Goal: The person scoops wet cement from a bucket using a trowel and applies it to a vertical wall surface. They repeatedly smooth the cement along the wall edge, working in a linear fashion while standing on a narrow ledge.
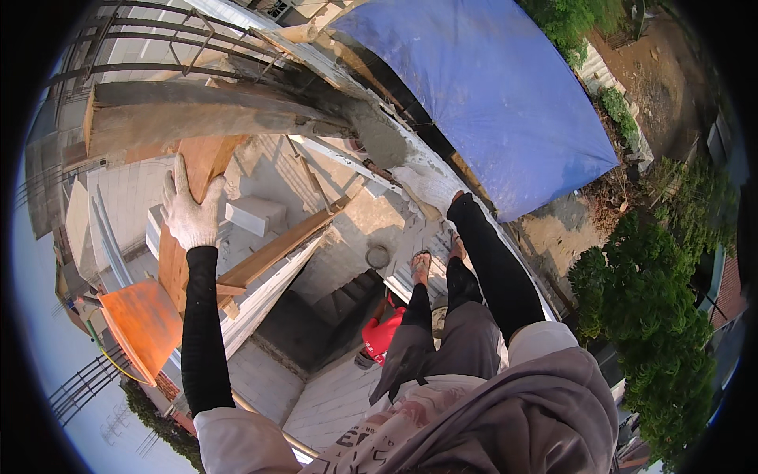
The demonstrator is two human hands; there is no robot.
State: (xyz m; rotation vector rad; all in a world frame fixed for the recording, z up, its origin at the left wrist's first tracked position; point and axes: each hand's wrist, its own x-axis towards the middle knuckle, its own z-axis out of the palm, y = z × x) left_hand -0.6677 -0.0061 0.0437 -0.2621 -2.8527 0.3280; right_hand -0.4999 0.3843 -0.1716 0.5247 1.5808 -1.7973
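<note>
My left hand [191,212], in a pale work glove, rests on a reddish-brown wooden plank [207,162], fingers and thumb spread apart. Just beyond it runs a thick, cement-stained timber board [213,114]. My right hand [426,189], also gloved, is down at the narrow wall top [474,225], its fingers curled. A dark reddish bar-shaped piece [381,171] shows at its fingertips, and something tan shows beneath the palm; I cannot make out what it grips. Beside this hand, grey mortar [383,146] lies on the wall top.
I stand in sandals on a white block wall [410,257]. Below, a person in a red shirt [381,336] is in a deep shaft [308,316]. A blue tarp [482,103] lies beyond the wall. Wooden braces [284,241], an orange sheet [142,324] and steel bars [158,35] are around.
</note>
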